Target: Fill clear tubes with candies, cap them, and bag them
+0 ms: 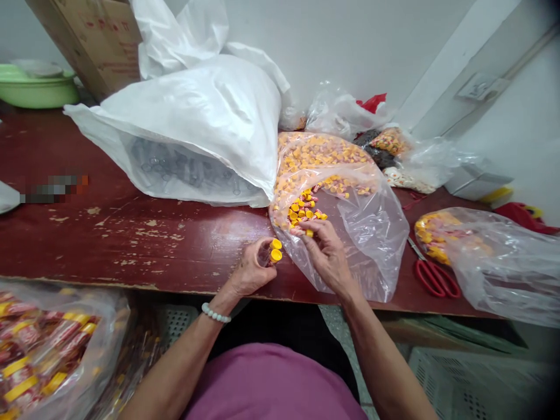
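Observation:
My left hand [251,267], with a pale bead bracelet at the wrist, is closed around two clear tubes whose yellow caps [276,255] stick out past the fingers. To its right, my right hand [327,254] pinches a small yellow-capped piece with a pink-and-white label [308,233] at the mouth of a clear plastic bag [371,233]. Loose yellow-capped pieces [301,209] spill inside that bag, and many more fill its back part. Behind my left hand lies a white sack [210,111], its mouth facing me, with clear empty tubes [188,166] inside.
Red-handled scissors [437,279] and another bag of yellow pieces [437,236] lie at the right. A bag of yellow-capped tubes [48,344] stands below the worn red table [131,239] at left. A green basin [39,90] and cardboard box [98,46] sit behind.

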Demonstrator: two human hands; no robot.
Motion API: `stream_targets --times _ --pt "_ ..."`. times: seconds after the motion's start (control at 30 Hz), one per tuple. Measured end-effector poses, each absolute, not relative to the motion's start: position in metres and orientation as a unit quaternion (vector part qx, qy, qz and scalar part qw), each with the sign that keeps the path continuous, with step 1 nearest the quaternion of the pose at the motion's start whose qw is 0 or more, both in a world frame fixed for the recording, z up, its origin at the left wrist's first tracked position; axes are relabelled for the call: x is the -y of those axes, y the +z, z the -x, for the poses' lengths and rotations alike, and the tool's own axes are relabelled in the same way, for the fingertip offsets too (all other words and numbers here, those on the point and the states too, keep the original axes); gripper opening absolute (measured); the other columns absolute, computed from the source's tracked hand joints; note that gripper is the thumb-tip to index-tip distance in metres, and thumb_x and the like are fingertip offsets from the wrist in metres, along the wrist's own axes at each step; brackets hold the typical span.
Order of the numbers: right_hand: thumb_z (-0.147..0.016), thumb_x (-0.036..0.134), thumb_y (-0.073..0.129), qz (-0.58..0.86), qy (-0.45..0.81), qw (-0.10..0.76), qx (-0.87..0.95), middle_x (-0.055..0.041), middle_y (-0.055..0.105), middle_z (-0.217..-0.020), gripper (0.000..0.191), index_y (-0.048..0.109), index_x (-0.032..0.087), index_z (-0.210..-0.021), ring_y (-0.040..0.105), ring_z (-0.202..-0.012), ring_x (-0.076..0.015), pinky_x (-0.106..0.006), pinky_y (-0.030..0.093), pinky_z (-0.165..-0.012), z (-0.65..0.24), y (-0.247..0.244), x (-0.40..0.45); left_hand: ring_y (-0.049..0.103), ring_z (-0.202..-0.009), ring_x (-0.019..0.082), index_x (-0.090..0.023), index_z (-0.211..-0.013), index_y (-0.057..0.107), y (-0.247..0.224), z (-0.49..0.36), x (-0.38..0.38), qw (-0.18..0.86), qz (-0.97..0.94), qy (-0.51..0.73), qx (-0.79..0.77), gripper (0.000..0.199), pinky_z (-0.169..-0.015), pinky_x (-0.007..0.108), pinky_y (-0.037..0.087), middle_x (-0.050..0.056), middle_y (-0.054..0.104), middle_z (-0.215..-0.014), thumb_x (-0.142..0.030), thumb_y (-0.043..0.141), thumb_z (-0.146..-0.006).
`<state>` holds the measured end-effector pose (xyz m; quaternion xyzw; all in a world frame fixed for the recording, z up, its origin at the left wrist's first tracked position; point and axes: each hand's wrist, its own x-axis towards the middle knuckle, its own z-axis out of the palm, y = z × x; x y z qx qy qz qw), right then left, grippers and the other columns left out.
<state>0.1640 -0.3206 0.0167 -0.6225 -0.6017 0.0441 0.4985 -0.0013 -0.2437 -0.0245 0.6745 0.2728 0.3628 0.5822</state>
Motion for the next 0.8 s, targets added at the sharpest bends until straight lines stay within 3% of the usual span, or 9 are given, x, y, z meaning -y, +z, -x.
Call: stream_targets --times 0.13,0.23,0.37,0.57,0.73,0.8 --pt "-0.088 0.016 0.045 0.550 0.061 0.441 0.707 -0.0064 0.053 -0.104 0.033 0.058 0.026 -0.116 0.053 -0.101 -0.0184 -0.036 0.047 -0.088 -0.135 0.040 0.327 0.056 -0.071 0.014 -0.015 -0.104 0.059 -0.018 0.002 0.248 0.508 -0.759 0.326 -0.243 0.052 -0.068 0.024 0.045 0.002 0.064 -0.086 -0.001 0.052 -0.055" --pt "-0.087 0.016 0.044 0.545 0.060 0.436 0.714 -0.0068 0.053 -0.114 0.042 0.049 0.029 -0.127 0.053 -0.105 -0.0194 -0.038 0.047 -0.090 -0.134 0.038 0.328 0.056 -0.071 0.014 -0.015 -0.100 0.060 -0.013 0.004 0.251 0.475 -0.782 0.322 -0.245 0.048 -0.068 0.025 0.045 0.002 0.064 -0.085 -0.001 0.051 -0.055" --pt "-0.087 0.020 0.046 0.569 0.034 0.477 0.669 -0.0068 0.057 -0.113 0.046 0.041 0.026 -0.132 0.055 -0.099 -0.0197 -0.039 0.046 -0.089 -0.131 0.033 0.332 0.056 -0.071 0.015 -0.015 -0.100 0.060 -0.015 0.005 0.252 0.479 -0.774 0.323 -0.260 0.048 -0.066 0.025 0.045 0.001 0.063 -0.083 -0.002 0.052 -0.055" --pt "-0.081 0.026 0.054 0.577 0.052 0.372 0.725 -0.0073 0.060 -0.111 0.053 0.040 0.023 -0.133 0.050 -0.103 -0.0245 -0.044 0.039 -0.093 -0.113 0.027 0.338 0.055 -0.070 0.014 -0.015 -0.094 0.061 -0.017 0.006 0.251 0.517 -0.753 0.309 -0.265 0.035 -0.064 0.024 0.044 0.000 0.064 -0.081 -0.010 0.060 -0.060" --pt "-0.091 0.024 0.039 0.656 0.033 0.447 0.608 -0.0073 0.063 -0.103 0.034 0.047 0.019 -0.124 0.055 -0.096 -0.0194 -0.037 0.043 -0.088 -0.155 -0.002 0.304 0.049 -0.058 0.009 -0.015 -0.078 0.055 -0.020 0.010 0.242 0.598 -0.668 0.332 -0.293 0.029 -0.054 0.019 0.038 -0.004 0.054 -0.066 -0.004 0.056 -0.052" --pt "-0.087 0.022 0.046 0.714 -0.032 0.392 0.579 -0.0099 0.062 -0.106 0.026 0.056 0.018 -0.111 0.053 -0.099 -0.0225 -0.041 0.042 -0.090 -0.183 -0.021 0.285 0.047 -0.056 0.008 -0.016 -0.072 0.051 -0.021 0.012 0.238 0.622 -0.629 0.340 -0.319 0.025 -0.051 0.018 0.036 -0.005 0.051 -0.063 -0.005 0.056 -0.050"
